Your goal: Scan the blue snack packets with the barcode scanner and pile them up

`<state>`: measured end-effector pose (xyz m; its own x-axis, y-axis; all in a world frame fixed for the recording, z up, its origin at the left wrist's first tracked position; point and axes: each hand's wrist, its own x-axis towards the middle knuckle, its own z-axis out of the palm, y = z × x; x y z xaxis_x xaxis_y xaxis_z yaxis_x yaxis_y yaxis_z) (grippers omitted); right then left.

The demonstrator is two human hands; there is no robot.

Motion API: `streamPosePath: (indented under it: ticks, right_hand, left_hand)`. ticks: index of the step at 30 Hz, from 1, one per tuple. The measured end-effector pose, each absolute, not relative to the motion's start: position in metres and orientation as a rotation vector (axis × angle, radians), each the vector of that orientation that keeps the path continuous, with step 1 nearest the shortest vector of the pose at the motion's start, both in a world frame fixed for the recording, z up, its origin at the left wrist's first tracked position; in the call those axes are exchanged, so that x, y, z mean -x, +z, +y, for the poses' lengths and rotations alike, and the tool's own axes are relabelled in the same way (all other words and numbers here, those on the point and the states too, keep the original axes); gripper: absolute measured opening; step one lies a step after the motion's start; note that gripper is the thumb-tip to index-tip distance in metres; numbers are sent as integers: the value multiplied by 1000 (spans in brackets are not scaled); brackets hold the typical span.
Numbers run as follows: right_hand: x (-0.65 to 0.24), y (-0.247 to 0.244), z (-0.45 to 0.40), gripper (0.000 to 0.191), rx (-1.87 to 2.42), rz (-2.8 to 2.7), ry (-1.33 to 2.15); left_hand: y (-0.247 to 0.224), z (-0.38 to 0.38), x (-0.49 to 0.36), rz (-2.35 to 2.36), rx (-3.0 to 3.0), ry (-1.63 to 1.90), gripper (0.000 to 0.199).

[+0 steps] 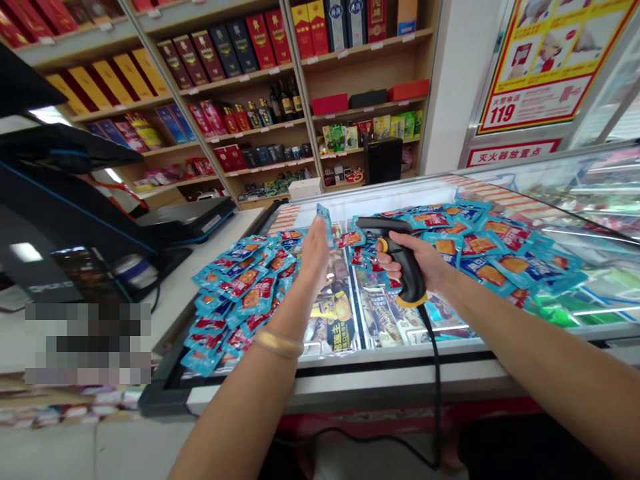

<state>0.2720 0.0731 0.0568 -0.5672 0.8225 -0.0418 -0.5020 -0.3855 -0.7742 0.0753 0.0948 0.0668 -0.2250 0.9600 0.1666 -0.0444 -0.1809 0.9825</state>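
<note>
My right hand (417,257) is wrapped round the grip of a black and yellow barcode scanner (407,267), its head pointing left. Held up in front of it, my left hand (316,250) is closed on a small blue snack packet (323,212); its fingers are partly hidden from this side. Below and left of that hand lies a heap of blue and red snack packets (250,283). A second pile of the same packets (480,247) spreads to the right, beyond the scanner. Both piles rest on the glass top of a chest freezer (370,363).
The scanner's black cable (436,373) hangs over the freezer's front edge. At left stand a counter (185,283) with a scale (187,217) and a dark checkout terminal (45,220). Behind are shelves (255,73) of boxed goods and bottles. A poster (545,73) hangs at right.
</note>
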Motion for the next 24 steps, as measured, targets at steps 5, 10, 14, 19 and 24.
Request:
streamPosePath:
  ticks: [5, 10, 14, 19, 24]
  right_hand:
    - [-211, 60, 68, 23, 458, -920, 2139]
    - [-144, 60, 64, 23, 442, -903, 2302]
    - [-120, 54, 62, 24, 480, -899, 2394]
    - [-126, 50, 62, 25, 506, -880, 2352]
    - [-151, 59, 70, 25, 541, -834, 2256]
  left_hand:
    - [92, 80, -1, 2020, -1932, 1304, 56]
    - [92, 64, 70, 2704, -1991, 637, 57]
    - [76, 63, 95, 2620, -2037, 305, 55]
    - [73, 61, 88, 2646, -2050, 412, 59]
    - [83, 60, 53, 2580, -2111, 643, 60]
